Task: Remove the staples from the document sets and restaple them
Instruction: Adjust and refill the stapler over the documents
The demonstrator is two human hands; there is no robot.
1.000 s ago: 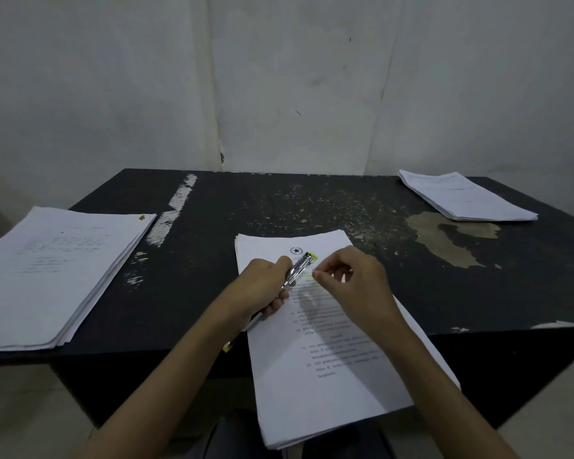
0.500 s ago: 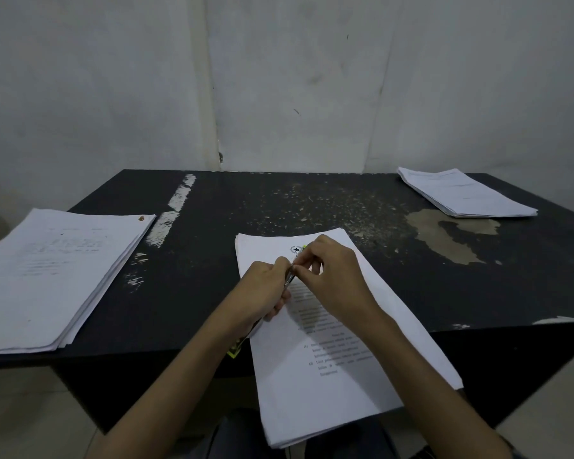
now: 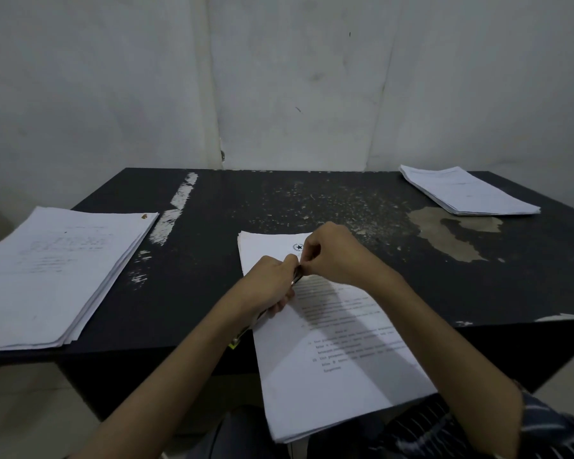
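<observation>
A stack of printed document sets lies in front of me and hangs over the near edge of the black table. My left hand grips a slim silver stapler above the stack's upper half. The stapler's yellow-green rear end sticks out below the wrist. My right hand has its fingers curled and pinches the stapler's front end, right against the left thumb. The tip itself is hidden under the fingers, so no staple can be seen.
A thick pile of papers lies at the table's left edge, with a small brown speck at its far corner. A thinner pile sits at the back right. The tabletop is scuffed, with peeled patches. A white wall stands close behind.
My right hand has moved left and forward onto the stapler's front end and now covers the yellow-green tip. My left hand has stayed in place with the stapler.
</observation>
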